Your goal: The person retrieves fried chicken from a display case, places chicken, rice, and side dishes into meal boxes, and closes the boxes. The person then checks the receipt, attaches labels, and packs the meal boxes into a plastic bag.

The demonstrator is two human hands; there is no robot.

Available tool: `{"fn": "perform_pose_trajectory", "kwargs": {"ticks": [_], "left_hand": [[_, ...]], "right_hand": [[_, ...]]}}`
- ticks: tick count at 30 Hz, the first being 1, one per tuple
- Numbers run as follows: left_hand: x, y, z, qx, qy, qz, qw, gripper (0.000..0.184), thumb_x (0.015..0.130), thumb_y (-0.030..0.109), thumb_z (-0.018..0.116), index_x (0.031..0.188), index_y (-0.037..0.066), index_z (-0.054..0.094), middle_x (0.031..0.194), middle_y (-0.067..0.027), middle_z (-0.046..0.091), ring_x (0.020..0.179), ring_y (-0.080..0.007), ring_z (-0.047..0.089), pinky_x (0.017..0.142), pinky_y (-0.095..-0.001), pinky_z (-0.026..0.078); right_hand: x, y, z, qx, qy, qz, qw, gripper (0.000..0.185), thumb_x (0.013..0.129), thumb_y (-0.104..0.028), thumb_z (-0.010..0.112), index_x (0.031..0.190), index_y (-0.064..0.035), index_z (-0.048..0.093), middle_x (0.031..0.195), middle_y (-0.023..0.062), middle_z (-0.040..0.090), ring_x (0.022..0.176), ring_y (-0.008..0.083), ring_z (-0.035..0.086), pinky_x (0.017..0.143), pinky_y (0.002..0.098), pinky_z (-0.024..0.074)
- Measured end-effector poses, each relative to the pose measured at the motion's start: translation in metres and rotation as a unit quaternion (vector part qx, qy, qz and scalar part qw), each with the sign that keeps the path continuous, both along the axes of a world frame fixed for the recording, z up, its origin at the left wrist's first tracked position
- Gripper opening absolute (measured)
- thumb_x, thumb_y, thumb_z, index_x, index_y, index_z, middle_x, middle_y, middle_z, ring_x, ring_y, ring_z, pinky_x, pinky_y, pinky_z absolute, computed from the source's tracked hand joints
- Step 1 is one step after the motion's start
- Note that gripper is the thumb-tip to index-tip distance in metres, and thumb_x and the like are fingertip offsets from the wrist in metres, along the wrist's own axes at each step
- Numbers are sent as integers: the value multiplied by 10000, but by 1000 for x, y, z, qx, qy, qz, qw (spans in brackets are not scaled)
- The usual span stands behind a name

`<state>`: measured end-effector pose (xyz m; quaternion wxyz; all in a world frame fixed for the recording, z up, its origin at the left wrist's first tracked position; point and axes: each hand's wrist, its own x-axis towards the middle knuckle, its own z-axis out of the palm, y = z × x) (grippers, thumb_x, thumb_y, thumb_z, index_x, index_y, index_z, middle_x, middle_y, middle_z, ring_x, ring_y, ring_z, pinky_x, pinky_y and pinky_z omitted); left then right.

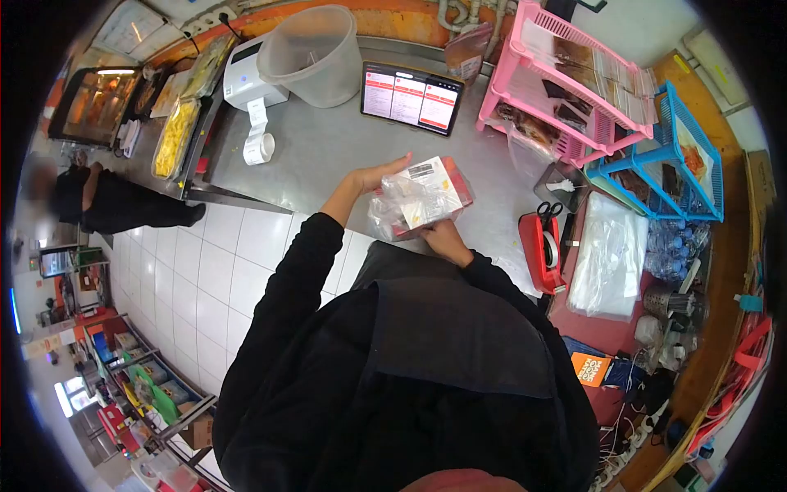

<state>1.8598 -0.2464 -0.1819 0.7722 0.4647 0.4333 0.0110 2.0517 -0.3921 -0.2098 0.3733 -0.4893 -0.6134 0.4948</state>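
Note:
A red and white box in a clear plastic bag (422, 197) is held between my two hands over the front edge of the steel counter (320, 148). Printed labels show on its top, and the loose plastic bunches up at its left side. My left hand (381, 175) grips the upper left of the package, the thumb side hidden by plastic. From below, my right hand (447, 242) holds the near right corner, with most of its fingers under the box. Beyond the package a tablet (411, 97) with order panels on its screen lies on the counter.
At the back left stand a label printer (254, 74) with a paper roll (258, 149) and a clear bucket (316, 57). To the right are a pink rack (525, 74), a blue rack (680, 156), a red tape dispenser (539, 254) and plastic bags (608, 254). Another person (106, 197) is at left.

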Motion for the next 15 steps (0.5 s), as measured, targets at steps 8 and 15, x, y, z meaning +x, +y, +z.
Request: {"fn": "perform_pose_trajectory", "kwargs": {"ticks": [8,15], "left_hand": [[-21,24,-28,-94,-52,15,994,944,848,765,314,1432,23,335,1387,-113,467,1235,-184,470,1037,-337,375],[-9,21,-26,-62,-49,14,997,883,881,716,337,1422,18,351,1382,-103,475,1223,-173,482,1028,-326,381]], "right_hand": [[21,8,-25,-10,-95,146,985,230,826,-209,625,920,-13,702,843,128,696,811,234,658,747,337,486],[36,0,-28,-97,-148,168,970,238,827,-259,651,844,-31,717,780,88,691,678,201,645,633,328,485]]}}
